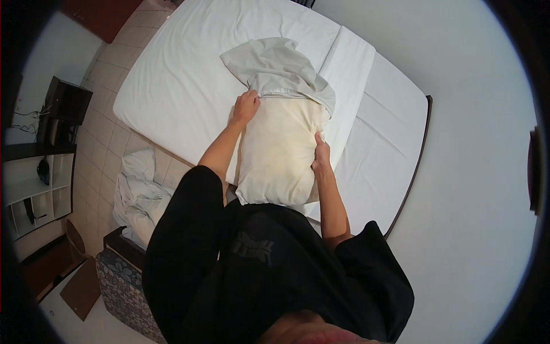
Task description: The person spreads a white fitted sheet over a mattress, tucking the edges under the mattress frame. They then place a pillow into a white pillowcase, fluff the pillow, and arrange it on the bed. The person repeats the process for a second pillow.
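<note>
1. Fingers on the left hand (pixel 246 108) look pinched on the grey pillowcase (pixel 282 64), at the far-left corner of the pillow (pixel 278 150).
2. Right hand (pixel 322 153): curled, gripping the pillow's right side.
3. Bed (pixel 189 63)? Under the pillow.

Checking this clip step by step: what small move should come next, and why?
Probably slide the right hand up to the edge of the pillowcase: the left hand is there, while the right sits lower, against the uncovered side of the pillow.

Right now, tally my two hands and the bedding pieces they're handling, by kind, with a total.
Hands: 2, the left hand and the right hand
Pillows: 1, the cream pillow
Pillowcases: 1, the pale grey pillowcase
Total: 4
</note>
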`<state>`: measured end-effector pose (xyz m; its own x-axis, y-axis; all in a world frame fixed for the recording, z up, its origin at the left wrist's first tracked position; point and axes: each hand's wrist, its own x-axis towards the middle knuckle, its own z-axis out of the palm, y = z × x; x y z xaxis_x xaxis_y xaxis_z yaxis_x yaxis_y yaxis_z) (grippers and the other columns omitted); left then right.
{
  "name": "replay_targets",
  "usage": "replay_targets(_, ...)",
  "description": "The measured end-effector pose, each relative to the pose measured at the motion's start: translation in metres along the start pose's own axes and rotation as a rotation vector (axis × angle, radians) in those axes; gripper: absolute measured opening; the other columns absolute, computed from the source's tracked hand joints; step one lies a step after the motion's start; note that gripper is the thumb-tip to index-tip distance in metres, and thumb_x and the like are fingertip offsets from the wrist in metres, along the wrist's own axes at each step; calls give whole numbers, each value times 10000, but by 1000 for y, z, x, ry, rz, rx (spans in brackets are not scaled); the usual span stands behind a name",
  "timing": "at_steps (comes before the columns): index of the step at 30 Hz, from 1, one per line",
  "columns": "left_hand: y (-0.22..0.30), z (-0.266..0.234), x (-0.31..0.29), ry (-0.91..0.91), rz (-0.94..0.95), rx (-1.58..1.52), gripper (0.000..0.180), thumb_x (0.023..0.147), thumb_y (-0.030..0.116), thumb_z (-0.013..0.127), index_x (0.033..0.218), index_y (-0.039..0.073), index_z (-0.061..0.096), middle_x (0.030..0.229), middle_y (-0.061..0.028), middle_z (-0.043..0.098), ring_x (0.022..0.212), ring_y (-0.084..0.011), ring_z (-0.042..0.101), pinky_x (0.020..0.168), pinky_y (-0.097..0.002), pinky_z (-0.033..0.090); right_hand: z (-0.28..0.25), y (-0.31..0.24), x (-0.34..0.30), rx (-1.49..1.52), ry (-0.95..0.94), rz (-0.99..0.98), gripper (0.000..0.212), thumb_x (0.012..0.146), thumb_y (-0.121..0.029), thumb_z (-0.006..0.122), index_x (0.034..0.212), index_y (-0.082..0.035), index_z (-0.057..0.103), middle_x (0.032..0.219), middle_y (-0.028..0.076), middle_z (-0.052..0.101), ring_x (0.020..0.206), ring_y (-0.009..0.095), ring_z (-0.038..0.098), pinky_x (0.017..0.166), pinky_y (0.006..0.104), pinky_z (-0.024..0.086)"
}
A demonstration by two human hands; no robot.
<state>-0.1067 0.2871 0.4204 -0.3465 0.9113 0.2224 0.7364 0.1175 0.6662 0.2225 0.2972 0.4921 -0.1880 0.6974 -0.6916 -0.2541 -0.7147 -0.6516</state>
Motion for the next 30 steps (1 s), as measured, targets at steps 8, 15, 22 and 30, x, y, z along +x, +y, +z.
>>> replay_targets(8, 28, -20, -181, -59, -43, -208, 292, 949, 190, 622, 1140, -30, 634, 1017, -257, 678, 972, -461, 641, 856, -533, 501, -90, 64, 9, 257, 84, -49, 529, 1063, -315, 604, 1422, 68, 533, 1331, 167, 657, 1155, 279, 669, 1000, 403, 550)
replay_targets(15, 69, -42, -123, 18, -52, 40, 480, 797, 260, 768, 1184, 19, 619, 1076, -189, 665, 1036, -410, 620, 865, -495, 494, -14, 8, -30, -372, -110, -127, 548, 1007, -331, 682, 1373, 70, 601, 1278, 167, 696, 1131, 271, 664, 1003, 385, 512)
replay_targets(22, 146, -8, 43, -200, 506, 142, 467, 813, 208, 782, 1228, 62, 625, 1173, -121, 607, 1117, -348, 602, 937, -463, 510, 23, 14, -35, -847, -370, -399, 488, 939, -369, 749, 1156, 67, 709, 1126, 216, 742, 991, 326, 675, 917, 425, 515)
replay_targets(30, 177, 36, 46, -496, 704, 2, 206, 852, 126, 715, 1057, 106, 711, 966, -57, 662, 947, -288, 681, 776, -445, 557, 11, 36, -56, -814, -77, -765, 626, 862, -267, 810, 1394, -14, 596, 1468, 246, 518, 1379, 429, 424, 1160, 466, 366)
